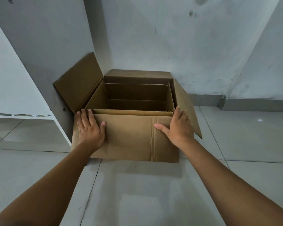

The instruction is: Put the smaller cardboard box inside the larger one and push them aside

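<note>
The larger cardboard box (pixel 129 137) stands open on the tiled floor in the corner, its flaps spread left, right and front. The smaller cardboard box (pixel 136 92) sits inside it, open at the top, its near rim showing just above the front wall. My left hand (pixel 90 128) lies flat against the front face near the left corner, fingers apart. My right hand (pixel 178 126) presses flat on the front face at the right corner, fingers reaching up to the rim. Neither hand is closed around anything.
The grey wall (pixel 194 46) rises directly behind the box. A white cabinet panel (pixel 44 46) stands to the left, touching the left flap. The tiled floor (pixel 137 193) stretches toward me and to the right, with a skirting strip (pixel 252 105) along the wall.
</note>
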A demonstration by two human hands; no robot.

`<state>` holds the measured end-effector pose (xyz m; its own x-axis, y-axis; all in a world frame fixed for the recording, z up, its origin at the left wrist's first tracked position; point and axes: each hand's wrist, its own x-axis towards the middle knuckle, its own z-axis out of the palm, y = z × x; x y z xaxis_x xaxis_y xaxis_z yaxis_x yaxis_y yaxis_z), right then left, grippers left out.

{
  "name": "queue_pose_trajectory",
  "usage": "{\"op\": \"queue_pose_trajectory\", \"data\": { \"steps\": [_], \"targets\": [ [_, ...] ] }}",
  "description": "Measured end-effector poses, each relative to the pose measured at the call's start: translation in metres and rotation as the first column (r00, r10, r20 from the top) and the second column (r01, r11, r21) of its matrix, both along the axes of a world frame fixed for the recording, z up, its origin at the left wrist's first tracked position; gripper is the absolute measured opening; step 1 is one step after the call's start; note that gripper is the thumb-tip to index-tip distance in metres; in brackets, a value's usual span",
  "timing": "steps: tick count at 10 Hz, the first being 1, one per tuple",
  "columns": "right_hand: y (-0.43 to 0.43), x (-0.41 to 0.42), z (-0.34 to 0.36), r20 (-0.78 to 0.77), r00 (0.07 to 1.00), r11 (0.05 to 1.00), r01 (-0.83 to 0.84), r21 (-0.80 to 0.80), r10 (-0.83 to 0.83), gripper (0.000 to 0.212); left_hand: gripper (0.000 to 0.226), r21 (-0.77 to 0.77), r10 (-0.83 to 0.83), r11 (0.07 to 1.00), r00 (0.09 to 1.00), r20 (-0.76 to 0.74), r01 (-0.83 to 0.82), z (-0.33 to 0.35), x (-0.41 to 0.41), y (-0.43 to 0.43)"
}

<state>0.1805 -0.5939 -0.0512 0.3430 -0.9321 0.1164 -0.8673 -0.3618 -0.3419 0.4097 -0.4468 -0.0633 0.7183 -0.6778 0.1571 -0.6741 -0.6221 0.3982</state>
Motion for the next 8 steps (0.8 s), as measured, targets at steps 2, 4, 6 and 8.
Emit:
{"op": "queue_pose_trajectory", "data": {
  "steps": [2, 4, 6, 8],
  "targets": [
    [0.003, -0.005, 0.004, -0.069, 0.998, 1.000, -0.003, -0.005, 0.003, 0.110, 0.071, 0.011, 0.004, 1.000, 1.000, 0.024, -0.004, 0.004, -0.005, 0.003],
    [0.009, -0.013, 0.012, -0.089, 0.996, 0.998, -0.026, 0.053, 0.030, 0.109, 0.070, 0.054, -0.029, 0.998, 1.000, -0.010, 0.029, 0.019, -0.009, 0.006],
    [0.014, -0.013, 0.027, -0.089, 0.994, 0.998, -0.054, 0.042, 0.058, 0.086, 0.067, 0.162, -0.098, 0.981, 0.994, -0.057, 0.106, 0.040, -0.015, 0.008],
    [0.014, -0.007, 0.082, -0.111, 0.989, 0.995, -0.099, 0.020, 0.101, 0.054, 0.049, 0.201, -0.173, 0.962, 0.982, -0.078, 0.186, 0.096, -0.015, 0.003]
  ]
}}
